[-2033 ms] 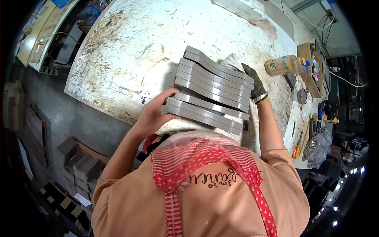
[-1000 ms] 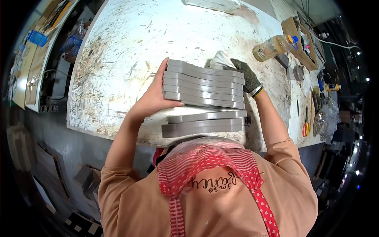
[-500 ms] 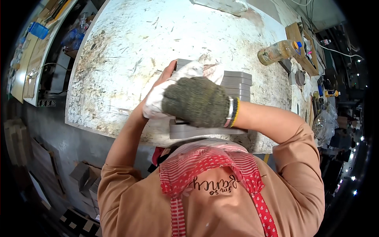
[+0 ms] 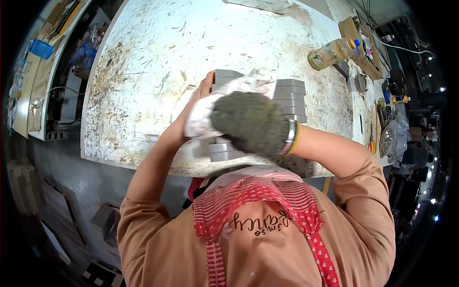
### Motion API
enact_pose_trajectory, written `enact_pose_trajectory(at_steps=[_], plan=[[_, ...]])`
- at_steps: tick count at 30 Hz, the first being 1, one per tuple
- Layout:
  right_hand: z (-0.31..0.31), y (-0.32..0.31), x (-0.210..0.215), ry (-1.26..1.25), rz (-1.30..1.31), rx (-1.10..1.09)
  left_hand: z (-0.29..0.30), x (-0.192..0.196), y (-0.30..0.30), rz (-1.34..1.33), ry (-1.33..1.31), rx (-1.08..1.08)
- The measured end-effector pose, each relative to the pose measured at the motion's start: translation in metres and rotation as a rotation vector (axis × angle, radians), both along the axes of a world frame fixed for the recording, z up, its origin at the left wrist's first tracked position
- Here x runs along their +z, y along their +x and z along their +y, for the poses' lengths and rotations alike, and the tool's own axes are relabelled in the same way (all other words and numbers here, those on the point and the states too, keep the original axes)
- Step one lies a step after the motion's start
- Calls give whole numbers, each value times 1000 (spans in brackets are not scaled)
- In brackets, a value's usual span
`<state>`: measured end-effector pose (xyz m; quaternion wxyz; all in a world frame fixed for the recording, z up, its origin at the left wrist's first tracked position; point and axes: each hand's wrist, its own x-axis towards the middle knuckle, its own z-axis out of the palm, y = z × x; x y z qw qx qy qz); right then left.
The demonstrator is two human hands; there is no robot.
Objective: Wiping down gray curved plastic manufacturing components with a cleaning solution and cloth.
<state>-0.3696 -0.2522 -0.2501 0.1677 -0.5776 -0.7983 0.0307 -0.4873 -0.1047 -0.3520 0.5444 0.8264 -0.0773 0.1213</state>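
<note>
Wiping: right hand [image 4: 251, 122], in a dark knit glove, presses a white cloth [image 4: 229, 98] down on a stack of grey slabs [image 4: 287, 98] at centre frame.
Right hand state: fingers curled over the cloth, gripping it; palm faces down onto the stack.
Left hand: left hand [image 4: 203, 93], bare, laid against the left side of the stack; mostly hidden by cloth, so cannot tell whether it clamps or just steadies.
Stack position: on the table [image 4: 143, 71], near its lower edge, directly under both hands; several slab ends show to the right of the glove, a couple more edges below it.
Progress: judging by this view, the cloth sits on the top left part of the stack; right-hand slab ends are uncovered. Cannot tell how clean any face is.
Left to do: likely the exposed right side and lower slabs, if the wiping covers the whole stack.
Table surface: white, heavily scuffed and stained.
Elsewhere: plastic bottle [image 4: 332, 52] lying on its side, upper right, well apart from the stack.
</note>
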Motion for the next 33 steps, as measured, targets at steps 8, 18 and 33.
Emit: enact_pose_trajectory(at_steps=[8,18,33], plan=[[12,-14,-4,-1,55,-67,-1,0,3,140,-176,18],[-77,38,48,-96,973,-846,-7,21,8,314,139,238],[-12,-20,2,-96,80,-397,-8,25,6,293,-304,88]])
